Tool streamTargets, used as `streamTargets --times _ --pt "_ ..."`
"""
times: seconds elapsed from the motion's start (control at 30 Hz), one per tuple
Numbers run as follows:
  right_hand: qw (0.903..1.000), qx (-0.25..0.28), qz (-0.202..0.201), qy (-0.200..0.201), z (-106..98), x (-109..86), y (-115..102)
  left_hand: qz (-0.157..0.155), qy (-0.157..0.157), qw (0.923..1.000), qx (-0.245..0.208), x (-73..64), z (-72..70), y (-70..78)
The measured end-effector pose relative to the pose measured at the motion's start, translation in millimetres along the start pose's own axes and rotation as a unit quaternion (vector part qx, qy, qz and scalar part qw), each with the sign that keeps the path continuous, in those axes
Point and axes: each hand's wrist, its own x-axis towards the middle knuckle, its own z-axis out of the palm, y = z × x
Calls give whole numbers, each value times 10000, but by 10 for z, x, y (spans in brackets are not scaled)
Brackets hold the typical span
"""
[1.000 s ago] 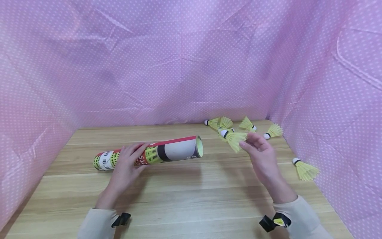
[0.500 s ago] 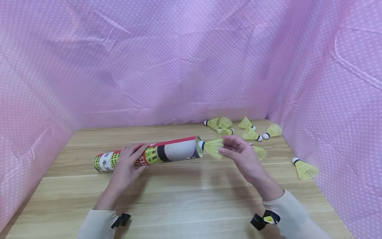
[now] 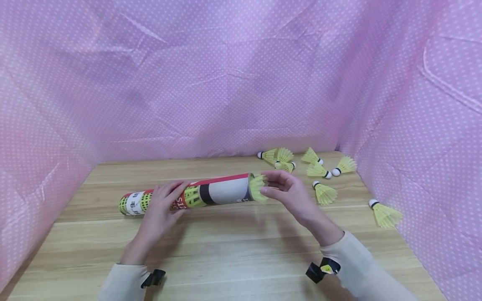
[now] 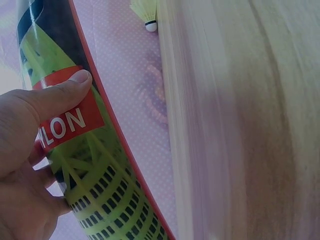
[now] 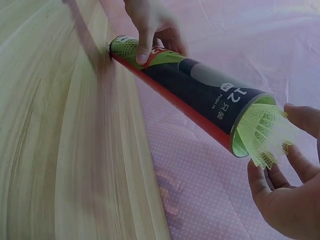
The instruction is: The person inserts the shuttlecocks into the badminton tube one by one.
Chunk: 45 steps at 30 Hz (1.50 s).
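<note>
My left hand [image 3: 157,215] grips a printed shuttlecock tube [image 3: 227,190] around its middle, thumb across the red band in the left wrist view. The tube lies sideways, its mouth facing right and slightly raised. At that mouth, my right hand [image 3: 293,200] pinches the skirt edge of a yellow shuttlecock [image 5: 264,131]. The shuttlecock's cork is hidden inside the tube, while its flared skirt sticks out past the rim. In the right wrist view the fingertips sit around the skirt's wide end.
Several loose yellow shuttlecocks lie at the back right of the wooden table [image 3: 226,259], among them one shuttlecock [image 3: 324,193] right of my right hand and another shuttlecock [image 3: 385,213] near the right edge. A pink dotted cloth [image 3: 226,83] encloses the back and sides.
My right hand has carried the shuttlecock leftward from above the table to the tube, and its cork end has gone inside the mouth. The left hand and tube have stayed almost still.
</note>
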Motion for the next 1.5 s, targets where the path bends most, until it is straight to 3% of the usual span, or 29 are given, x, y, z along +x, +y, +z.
streamTargets --times 0.63,1.5 --pt "9918 -782 -1011 -56 13 65 102 -19 -17 10000 -26 7 6 18" --pt "9897 -607 -1053 -758 -86 43 124 26 20 10000 -72 12 29 -1"
